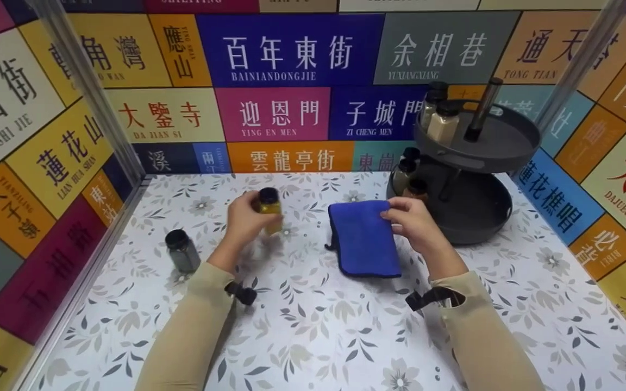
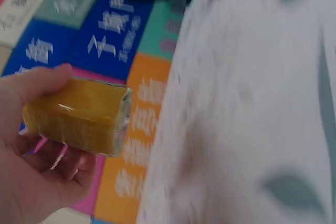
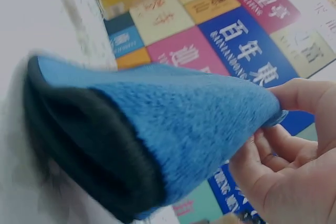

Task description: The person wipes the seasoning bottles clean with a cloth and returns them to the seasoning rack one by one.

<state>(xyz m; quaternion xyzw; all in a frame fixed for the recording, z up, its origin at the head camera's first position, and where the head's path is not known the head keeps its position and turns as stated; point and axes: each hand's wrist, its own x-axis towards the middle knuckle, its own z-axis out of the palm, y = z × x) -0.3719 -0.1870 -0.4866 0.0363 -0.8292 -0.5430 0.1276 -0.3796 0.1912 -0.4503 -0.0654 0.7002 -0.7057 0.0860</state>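
Observation:
In the head view my left hand [image 1: 249,220] grips a small square bottle [image 1: 273,209] with a black cap and yellow contents. The left wrist view shows its amber body [image 2: 79,116] between thumb and fingers, with its base facing away from the palm. A blue cloth [image 1: 366,239] with dark edging hangs from my right hand [image 1: 413,222], which pinches it by its upper right corner. Seen from the right wrist, the folded cloth [image 3: 194,119] droops away from the fingertips.
A dark bottle [image 1: 183,252] with a black cap stands left of my left hand. Behind my right hand is a two-tier grey rack [image 1: 479,217] holding several capped bottles on its left side. Walls printed with Chinese place names border the flower-patterned tabletop [image 1: 302,326].

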